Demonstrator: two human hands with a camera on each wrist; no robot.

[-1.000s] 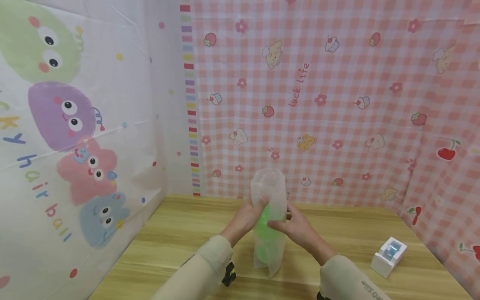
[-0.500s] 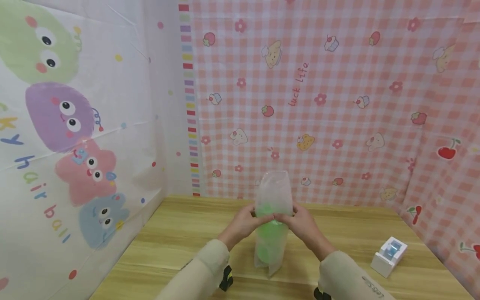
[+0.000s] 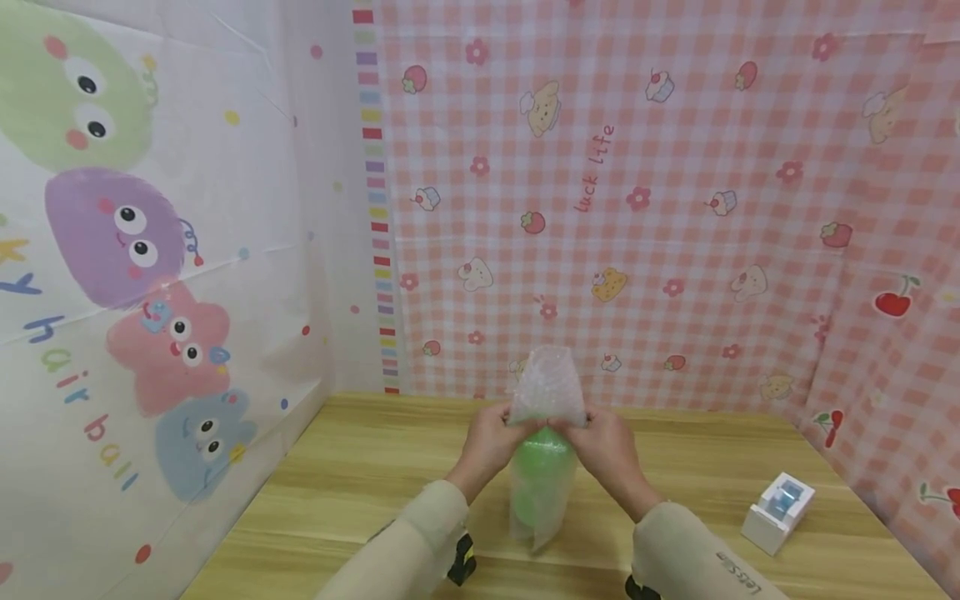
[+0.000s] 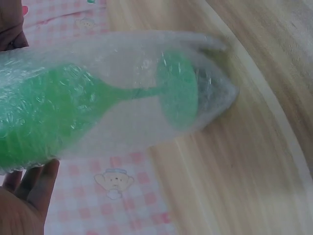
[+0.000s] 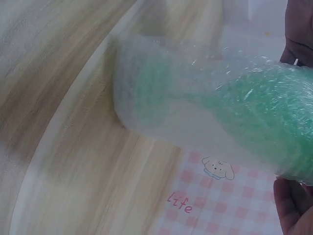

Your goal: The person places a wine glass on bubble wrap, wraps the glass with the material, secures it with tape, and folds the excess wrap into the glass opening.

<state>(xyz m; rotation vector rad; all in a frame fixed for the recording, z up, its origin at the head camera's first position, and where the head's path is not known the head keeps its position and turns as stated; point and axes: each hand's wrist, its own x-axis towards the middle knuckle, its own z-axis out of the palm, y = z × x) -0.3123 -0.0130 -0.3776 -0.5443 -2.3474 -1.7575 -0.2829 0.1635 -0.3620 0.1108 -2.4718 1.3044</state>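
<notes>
A green stemmed goblet stands upright inside a roll of clear bubble wrap, its bowl, thin stem and round foot showing through the plastic. My left hand grips the wrap from the left, near the goblet's rim. From the other side my right hand grips it at the same height, and both thumbs meet across the front. Fingers curl behind the roll in the left wrist view. Above the hands the wrap's top end rises past the goblet; its bottom end reaches beyond the foot, close over the table.
A white tape dispenser with a blue tape roll stands on the wooden table at the right. Pink checked cloth hangs behind the table, and a white cartoon-print sheet hangs at the left.
My left hand has come down from higher on the wrap to level with the right, and the thumbs now meet in front. The wrap's top has shifted slightly right and leans back, narrower above the hands.
</notes>
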